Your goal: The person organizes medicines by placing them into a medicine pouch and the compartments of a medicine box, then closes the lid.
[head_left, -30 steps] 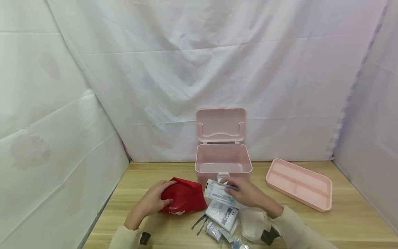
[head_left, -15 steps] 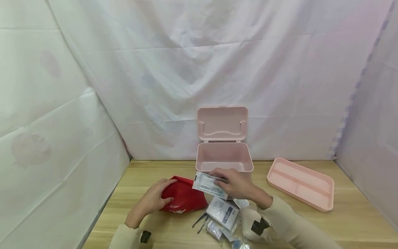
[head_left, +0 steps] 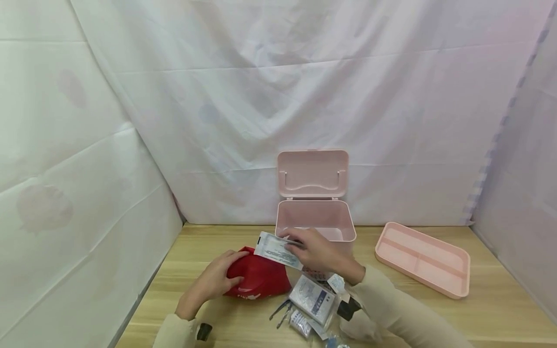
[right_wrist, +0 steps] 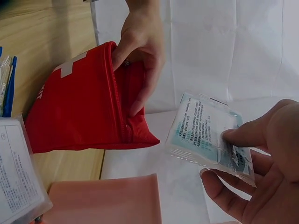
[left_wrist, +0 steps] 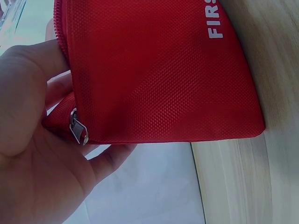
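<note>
My left hand (head_left: 211,279) grips the zipped edge of a red first-aid pouch (head_left: 263,280) standing on the table. In the right wrist view the pouch's mouth is parted, with my left thumb outside and fingers inside the opening. A metal zip pull (left_wrist: 78,128) hangs near my palm in the left wrist view. My right hand (head_left: 315,251) pinches a flat, clear-wrapped packet (right_wrist: 198,128) with printed text between thumb and fingers. That packet is raised, its far end overlapping the pouch's top edge in the head view.
Behind my right hand stands a pink box (head_left: 280,220) with its lid (head_left: 312,171) raised. A pink divided tray (head_left: 417,258) lies to the right. In front are a white packaged item (head_left: 311,297), dark slim tools (head_left: 280,308) and a wrapped roll (head_left: 300,321). White cloth (head_left: 235,121) hangs behind.
My right hand has moved left and slightly up with the packet, from in front of the pink box to the pouch's opening. My left hand and the pouch have stayed nearly still.
</note>
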`<act>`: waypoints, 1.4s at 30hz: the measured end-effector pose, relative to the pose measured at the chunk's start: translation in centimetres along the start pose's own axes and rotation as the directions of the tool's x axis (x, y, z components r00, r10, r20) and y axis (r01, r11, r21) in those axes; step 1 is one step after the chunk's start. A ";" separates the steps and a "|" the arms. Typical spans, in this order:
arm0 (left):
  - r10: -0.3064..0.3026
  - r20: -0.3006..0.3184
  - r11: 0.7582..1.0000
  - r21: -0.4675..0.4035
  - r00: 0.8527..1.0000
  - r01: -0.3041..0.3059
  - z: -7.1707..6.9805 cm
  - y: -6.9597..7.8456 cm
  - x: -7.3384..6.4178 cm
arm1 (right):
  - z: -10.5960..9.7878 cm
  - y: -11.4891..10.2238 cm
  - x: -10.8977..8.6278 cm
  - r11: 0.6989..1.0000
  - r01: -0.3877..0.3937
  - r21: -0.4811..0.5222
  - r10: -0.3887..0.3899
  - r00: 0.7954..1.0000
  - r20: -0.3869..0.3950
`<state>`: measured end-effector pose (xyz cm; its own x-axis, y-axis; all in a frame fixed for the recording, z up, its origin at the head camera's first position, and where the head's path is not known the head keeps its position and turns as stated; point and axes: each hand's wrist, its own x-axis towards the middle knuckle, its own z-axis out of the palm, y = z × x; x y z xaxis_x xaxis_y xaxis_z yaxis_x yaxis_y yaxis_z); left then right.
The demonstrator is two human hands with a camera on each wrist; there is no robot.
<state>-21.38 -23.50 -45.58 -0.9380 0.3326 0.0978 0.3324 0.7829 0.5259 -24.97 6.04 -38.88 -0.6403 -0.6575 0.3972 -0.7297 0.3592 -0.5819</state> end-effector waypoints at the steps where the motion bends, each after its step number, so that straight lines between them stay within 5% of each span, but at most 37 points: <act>1: -0.004 0.002 1.000 0.001 1.000 0.004 0.0 0.0 0.0 | 0.1 -0.1 0.1 1.000 -0.001 0.000 0.001 1.000 0.000; 11: 0.008 -0.012 1.000 0.020 1.000 -0.008 0.0 -0.1 0.1 | 1.1 -1.1 0.9 0.999 -0.047 0.024 0.047 0.999 0.008; 18: 0.079 -0.053 0.997 0.021 0.995 -0.078 0.1 -0.3 0.1 | 1.9 -1.9 2.1 1.000 0.017 -0.022 -0.018 1.000 -0.014; 29: 0.104 -0.063 0.994 -0.015 0.993 -0.105 0.2 -0.3 0.2 | 3.5 -2.2 2.9 0.996 0.087 0.010 -0.086 0.996 -0.016; 42: 0.119 -0.075 0.993 0.008 0.990 -0.119 0.1 -0.1 0.1 | 6.6 -1.2 2.5 0.990 0.139 0.038 -0.131 0.978 -0.161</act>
<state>-21.52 -23.45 -45.71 -0.8964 0.3829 0.2231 0.4424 0.7418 0.5040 -24.07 -0.38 -41.83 -0.5695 -0.5834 0.5791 -0.8018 0.2391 -0.5476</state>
